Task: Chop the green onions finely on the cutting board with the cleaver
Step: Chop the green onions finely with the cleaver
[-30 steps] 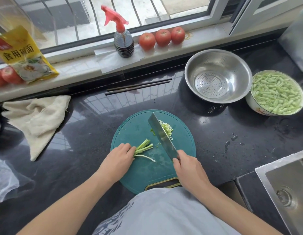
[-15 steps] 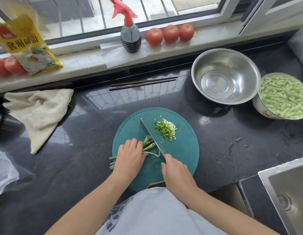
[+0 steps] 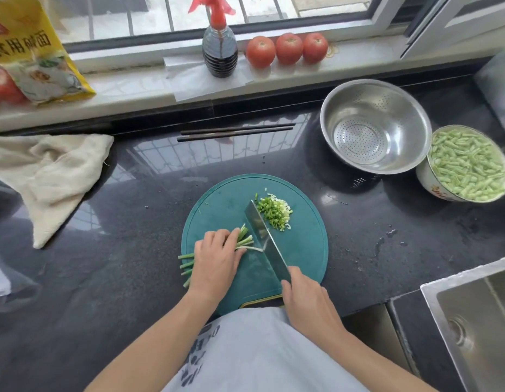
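A round teal cutting board [image 3: 302, 250] lies on the dark counter in front of me. My left hand [image 3: 216, 260] presses a bunch of green onions [image 3: 243, 238] flat on the board; their green ends stick out past the board's left rim. My right hand [image 3: 307, 304] grips the handle of the cleaver [image 3: 264, 241], whose blade stands on the board just right of the onions' cut ends. A small pile of chopped green onion [image 3: 275, 212] sits to the right of the blade tip.
A steel colander [image 3: 374, 125] and a bowl of green bean pieces [image 3: 469, 164] stand at the right. Chopsticks [image 3: 235, 132] lie behind the board, a beige cloth [image 3: 51, 171] at the left. A sink [image 3: 477, 321] is at the lower right. Tomatoes [image 3: 288, 49] and a spray bottle [image 3: 220, 52] line the sill.
The cleaver, tilted over the chopped pile a second ago, now stands against the onions' cut ends. My left hand has slid the bunch rightward; the chopped pile is uncovered.
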{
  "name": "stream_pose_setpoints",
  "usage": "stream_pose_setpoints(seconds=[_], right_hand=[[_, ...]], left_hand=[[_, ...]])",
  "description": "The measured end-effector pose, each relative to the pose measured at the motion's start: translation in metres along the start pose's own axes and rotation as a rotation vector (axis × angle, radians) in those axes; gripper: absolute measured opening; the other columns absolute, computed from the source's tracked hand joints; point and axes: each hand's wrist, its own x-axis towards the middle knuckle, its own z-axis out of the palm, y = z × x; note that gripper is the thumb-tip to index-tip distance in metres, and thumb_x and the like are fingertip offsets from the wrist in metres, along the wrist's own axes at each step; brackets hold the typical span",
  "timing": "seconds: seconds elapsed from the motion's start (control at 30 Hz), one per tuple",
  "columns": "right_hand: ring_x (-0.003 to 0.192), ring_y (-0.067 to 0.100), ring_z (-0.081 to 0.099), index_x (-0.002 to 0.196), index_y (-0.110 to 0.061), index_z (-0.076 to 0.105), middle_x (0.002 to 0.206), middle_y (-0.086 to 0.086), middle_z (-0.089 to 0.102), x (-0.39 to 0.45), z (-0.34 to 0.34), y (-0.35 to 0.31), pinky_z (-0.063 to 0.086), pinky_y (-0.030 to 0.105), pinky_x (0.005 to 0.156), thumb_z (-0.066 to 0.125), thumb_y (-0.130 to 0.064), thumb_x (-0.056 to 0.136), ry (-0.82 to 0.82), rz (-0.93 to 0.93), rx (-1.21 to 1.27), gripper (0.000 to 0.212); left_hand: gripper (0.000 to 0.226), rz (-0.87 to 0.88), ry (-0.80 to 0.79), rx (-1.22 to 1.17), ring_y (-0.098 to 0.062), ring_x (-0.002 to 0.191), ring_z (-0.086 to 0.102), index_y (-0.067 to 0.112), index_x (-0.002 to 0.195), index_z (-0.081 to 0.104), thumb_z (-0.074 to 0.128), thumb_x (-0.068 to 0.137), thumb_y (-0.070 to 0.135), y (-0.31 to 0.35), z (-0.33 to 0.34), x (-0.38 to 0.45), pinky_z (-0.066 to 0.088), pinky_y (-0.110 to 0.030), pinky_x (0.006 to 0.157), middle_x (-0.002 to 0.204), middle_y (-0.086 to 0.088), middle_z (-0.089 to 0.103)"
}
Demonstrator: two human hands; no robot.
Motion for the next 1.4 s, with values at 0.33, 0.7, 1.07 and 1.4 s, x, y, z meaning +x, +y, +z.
stream_pose_setpoints(seconds=[0.33, 0.7, 1.07, 1.4], right_hand=[[0.104, 0.025, 0.059, 0.129, -0.024, 0.042, 0.112, -0.003, 0.062, 0.006, 0.018, -0.013, 0.041, 0.04, 0.081, 0.034, -0.029, 0.105, 0.06, 0.018, 0.008, 0.026], [0.1, 0.028, 0.06, 0.129, -0.022, 0.044, 0.108, -0.001, 0.062, 0.043, 0.028, -0.042, 0.045, 0.046, 0.08, 0.037, -0.03, 0.104, 0.21, -0.026, 0.042, 0.027], [0.097, 0.024, 0.058, 0.129, -0.022, 0.046, 0.105, -0.004, 0.062, 0.043, 0.01, -0.04, 0.034, 0.035, 0.072, 0.037, -0.03, 0.105, 0.208, -0.092, 0.11, 0.027], [0.073, 0.03, 0.056, 0.104, -0.029, 0.044, 0.08, -0.004, 0.056, 0.005, 0.009, -0.009, 0.04, 0.045, 0.062, 0.029, -0.032, 0.101, 0.171, -0.149, -0.065, 0.016]], left_hand=[[0.021, 0.067, 0.144, -0.076, -0.026, 0.084, 0.049, 0.015, 0.115, 0.07, 0.063, 0.095, 0.017, -0.004, 0.015, -0.002, 0.035, -0.038, 0.067, 0.099, -0.003, 0.06], [0.028, 0.1, 0.116, 0.022, -0.026, 0.085, 0.054, 0.015, 0.122, 0.067, 0.06, 0.099, 0.028, -0.002, 0.016, -0.005, 0.04, -0.04, 0.068, 0.104, -0.002, 0.064], [0.023, -0.013, 0.152, -0.078, -0.024, 0.083, 0.051, 0.021, 0.112, 0.072, 0.059, 0.096, 0.029, 0.004, 0.017, -0.001, 0.037, -0.037, 0.066, 0.096, 0.002, 0.063], [0.012, -0.022, 0.192, -0.292, -0.025, 0.077, 0.05, 0.017, 0.101, 0.074, 0.067, 0.092, 0.016, 0.001, 0.019, 0.0, 0.034, -0.035, 0.065, 0.08, 0.002, 0.059]])
